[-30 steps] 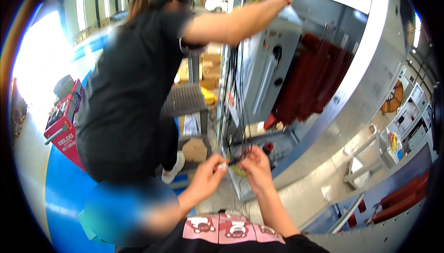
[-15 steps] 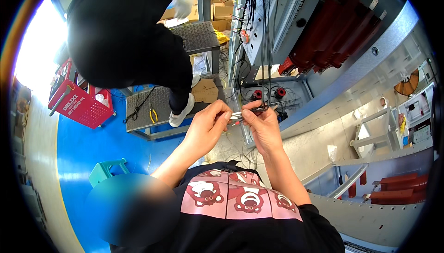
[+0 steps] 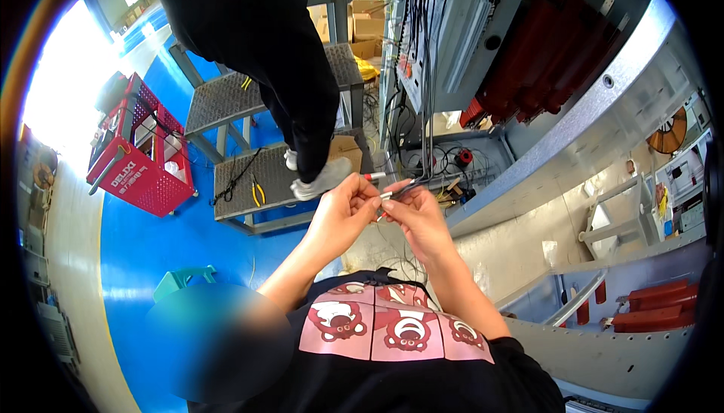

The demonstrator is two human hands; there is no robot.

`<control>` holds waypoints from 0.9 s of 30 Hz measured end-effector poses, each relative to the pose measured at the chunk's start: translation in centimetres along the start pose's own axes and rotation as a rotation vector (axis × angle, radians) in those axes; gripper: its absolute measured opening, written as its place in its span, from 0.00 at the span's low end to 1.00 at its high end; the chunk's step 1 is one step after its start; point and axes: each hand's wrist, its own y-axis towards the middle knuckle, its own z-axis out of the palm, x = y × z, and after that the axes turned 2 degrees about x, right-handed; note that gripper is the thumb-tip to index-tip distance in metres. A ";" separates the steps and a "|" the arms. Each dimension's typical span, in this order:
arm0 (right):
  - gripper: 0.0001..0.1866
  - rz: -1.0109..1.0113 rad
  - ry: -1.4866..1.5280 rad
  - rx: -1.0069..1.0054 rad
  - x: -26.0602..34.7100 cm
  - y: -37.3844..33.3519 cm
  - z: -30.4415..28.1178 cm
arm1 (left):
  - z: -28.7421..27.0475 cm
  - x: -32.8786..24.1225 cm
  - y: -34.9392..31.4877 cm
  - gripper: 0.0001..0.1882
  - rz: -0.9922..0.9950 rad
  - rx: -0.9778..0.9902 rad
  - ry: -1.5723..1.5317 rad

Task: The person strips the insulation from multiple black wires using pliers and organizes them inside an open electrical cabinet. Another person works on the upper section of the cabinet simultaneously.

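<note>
In front of my chest, my left hand [image 3: 345, 211] is closed in a pinch at the ends of thin wires. A small red-and-white wire end [image 3: 373, 176] sticks out past its fingers. Close beside it, my right hand [image 3: 424, 223] pinches the same bunch, its thumb near white sleeves [image 3: 385, 196]. Black wires [image 3: 427, 138] hang from the open metal cabinet [image 3: 460, 32] and bend into my right hand. My fingertips nearly meet, and they hide the exact wire each one grips.
On metal steps [image 3: 280, 185] at the far left stands another person in black trousers [image 3: 305, 111]. Yellow-handled pliers [image 3: 259, 193] lie on the lower step. A red trolley [image 3: 143, 179] and green stool [image 3: 177, 281] are left; a steel cabinet frame [image 3: 558, 126] crosses right.
My fingertips have drawn closer together around the wire ends. The other person's body has shifted right and more upright, showing the upper step. The whole view has shifted slightly.
</note>
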 end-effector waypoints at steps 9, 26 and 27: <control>0.10 -0.071 0.064 0.001 -1.4 1.0 -0.6 | -0.3 0.3 0.6 0.04 0.068 -0.016 -0.015; 0.11 0.035 0.088 0.038 -1.5 1.3 -1.7 | 0.7 -3.5 -0.8 0.11 0.249 -0.030 0.565; 0.11 0.029 0.079 0.032 -1.2 1.3 -1.6 | 0.7 -3.7 -0.8 0.11 0.274 -0.040 0.587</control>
